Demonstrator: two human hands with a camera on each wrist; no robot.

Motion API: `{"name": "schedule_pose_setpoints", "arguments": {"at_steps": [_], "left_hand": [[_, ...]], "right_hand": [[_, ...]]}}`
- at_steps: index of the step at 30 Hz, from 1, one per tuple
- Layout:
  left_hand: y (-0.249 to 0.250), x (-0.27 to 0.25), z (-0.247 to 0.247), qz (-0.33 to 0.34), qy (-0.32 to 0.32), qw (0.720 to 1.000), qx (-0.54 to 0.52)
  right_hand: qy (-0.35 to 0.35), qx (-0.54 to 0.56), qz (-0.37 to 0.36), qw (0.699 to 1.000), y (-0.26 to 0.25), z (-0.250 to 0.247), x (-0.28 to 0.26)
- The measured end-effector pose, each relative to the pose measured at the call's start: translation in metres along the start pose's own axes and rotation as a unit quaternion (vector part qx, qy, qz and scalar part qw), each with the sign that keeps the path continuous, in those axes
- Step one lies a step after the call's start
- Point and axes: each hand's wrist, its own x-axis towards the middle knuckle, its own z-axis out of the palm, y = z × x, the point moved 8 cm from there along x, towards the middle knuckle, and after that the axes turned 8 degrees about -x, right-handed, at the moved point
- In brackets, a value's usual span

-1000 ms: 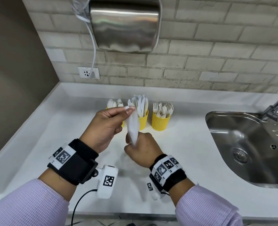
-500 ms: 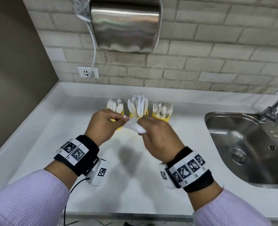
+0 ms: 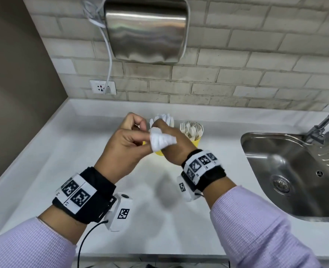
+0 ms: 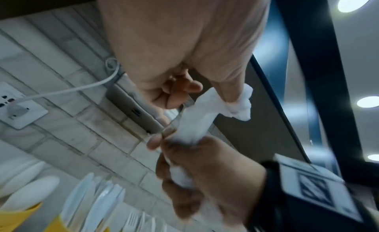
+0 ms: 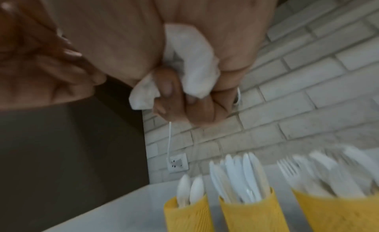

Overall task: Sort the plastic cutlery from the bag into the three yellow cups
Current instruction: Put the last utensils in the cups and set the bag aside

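Both hands hold a crumpled white plastic bag point(image 3: 162, 140) in the air, just in front of the yellow cups. My left hand point(image 3: 147, 139) pinches one end of it between thumb and fingers. My right hand point(image 3: 158, 126) has its fingers curled round the other end, and the wad point(image 5: 190, 65) bulges out of the fist. In the left wrist view the bag point(image 4: 198, 117) stretches between the two hands. Three yellow cups stand in a row: spoons point(image 5: 186, 216), knives point(image 5: 250, 216), forks point(image 5: 338, 211). From the head view the forks cup point(image 3: 197, 141) shows; the left hand hides the spoons cup.
A steel sink point(image 3: 287, 171) with a tap point(image 3: 326, 122) is set into the white counter point(image 3: 63, 161) on the right. A metal hand dryer point(image 3: 146, 29) hangs on the brick wall, its cable plugged into a socket point(image 3: 102, 87). A dark wall closes the left side.
The bag, a long strip held upright a second ago, is now bunched into a small wad. Both hands have risen and moved closer together, towards the cups.
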Motion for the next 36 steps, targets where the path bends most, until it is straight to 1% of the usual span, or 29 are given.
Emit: {"name": "schedule_pose_setpoints", "arguments": {"at_steps": [1,3,5,7,9,12,16,19,20,23,25,27,28,30,31,33,34,36], "left_hand": [[0.004,0.002,-0.005,0.000,0.021,1.000,-0.001],[0.006,0.004,-0.012,-0.006,0.041,0.999,0.000],[0.002,0.006,-0.019,-0.009,0.059,0.998,0.006],[-0.009,0.008,-0.028,-0.020,0.083,0.996,0.010],[-0.022,0.010,-0.039,-0.040,0.102,0.994,0.015],[-0.038,0.011,-0.052,-0.060,0.117,0.991,0.038],[-0.056,0.011,-0.054,-0.087,0.104,0.989,0.063],[-0.069,0.009,-0.048,-0.114,0.081,0.986,0.092],[-0.071,0.008,-0.043,-0.127,0.066,0.985,0.094],[-0.067,0.004,-0.022,-0.148,-0.011,0.986,0.076],[-0.064,0.000,-0.012,-0.165,-0.053,0.984,0.031],[-0.061,-0.003,-0.007,-0.169,-0.075,0.983,-0.010],[-0.060,-0.004,-0.007,-0.165,-0.078,0.983,-0.023],[-0.051,-0.003,-0.007,-0.130,-0.067,0.988,-0.041],[-0.047,-0.002,-0.009,-0.108,-0.056,0.991,-0.049],[-0.040,0.001,-0.014,-0.074,-0.030,0.995,-0.065],[-0.039,0.003,-0.017,-0.062,-0.015,0.996,-0.065],[-0.038,0.007,-0.024,-0.056,0.022,0.997,-0.054]], "right_hand": [[0.005,-0.016,-0.007,1.000,0.000,0.011,-0.003],[0.009,-0.034,-0.015,0.999,-0.004,0.031,-0.012],[-0.012,-0.004,-0.008,1.000,-0.011,0.050,-0.023],[-0.030,-0.005,0.005,1.000,-0.019,0.064,-0.036],[-0.040,-0.020,0.007,0.999,-0.023,0.069,-0.049],[-0.041,-0.051,-0.025,0.998,-0.032,0.058,-0.063],[-0.039,-0.136,-0.051,0.989,-0.048,0.014,-0.070],[-0.016,-0.165,-0.073,0.983,-0.062,-0.023,-0.067],[-0.005,-0.173,-0.082,0.981,-0.063,-0.033,-0.063],[0.015,-0.165,-0.107,0.980,-0.060,-0.053,-0.048],[0.010,-0.124,-0.112,0.986,-0.052,-0.058,-0.035],[0.006,-0.074,-0.119,0.990,-0.041,-0.056,-0.022],[0.006,-0.032,-0.122,0.992,-0.035,-0.053,-0.017],[-0.007,0.091,-0.112,0.990,-0.018,-0.037,-0.008],[-0.021,0.164,-0.098,0.981,-0.011,-0.026,-0.005],[-0.041,0.307,-0.059,0.949,-0.002,-0.003,-0.004],[-0.043,0.354,-0.038,0.933,-0.001,0.007,-0.005],[-0.037,0.406,0.003,0.913,0.000,0.028,-0.008]]}}
